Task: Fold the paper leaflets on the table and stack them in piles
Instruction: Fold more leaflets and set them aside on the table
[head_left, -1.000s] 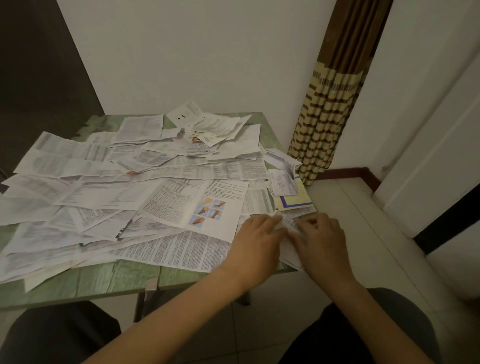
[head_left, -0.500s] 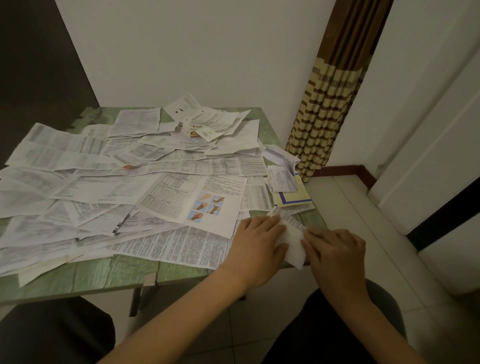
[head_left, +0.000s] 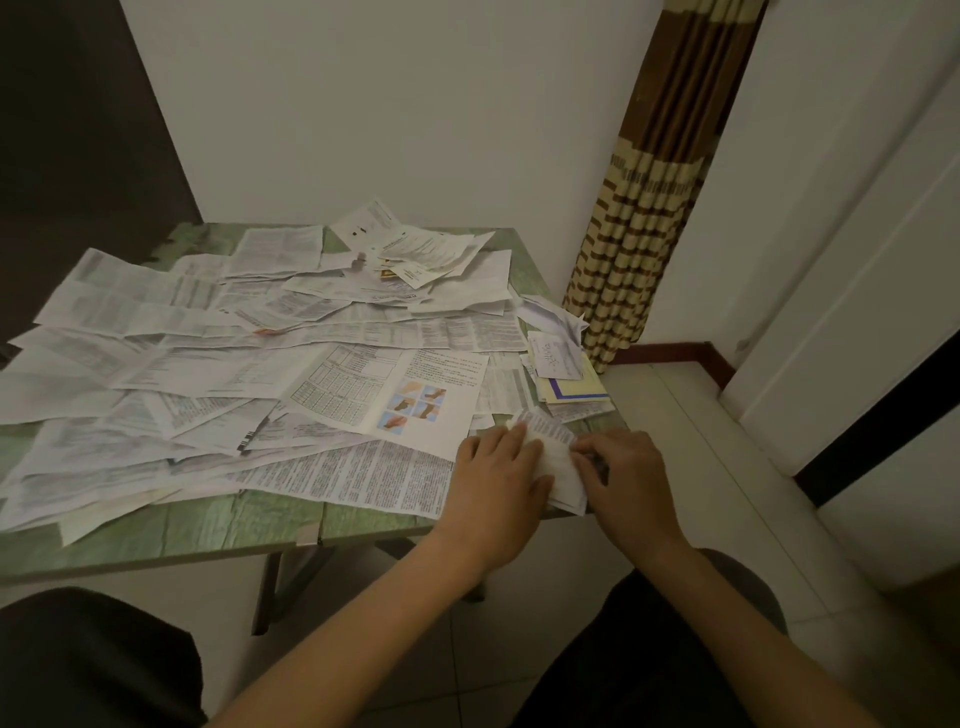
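leaflet (head_left: 560, 464), small and white, lies at the near right corner of the worktop (head_left: 208, 527), partly folded, its near end reaching just past the edge. the left grip (head_left: 498, 475) lies flat on the leaflet's left part, fingers straight and pressing down, with nothing held. the right grip (head_left: 626, 483) has its fingers curled at the leaflet's right edge and seems to pinch it there, though the fingertips are partly hidden. i judge that a crease is being made or flattened.

just beyond, by the right edge, a small pile (head_left: 558, 358) of folded papers sits on a yellow booklet (head_left: 571, 387); it looks like the only pile begun. the rest of the worktop is covered by loose sheets (head_left: 171, 332), unfolded and overlapping, among them a big sheet (head_left: 415, 400) with coloured pictures just left of the grips. so the task appears to be near its start: one leaflet under way, a few stacked, many left to fold. a striped curtain (head_left: 649, 218) hangs beyond the far right corner.
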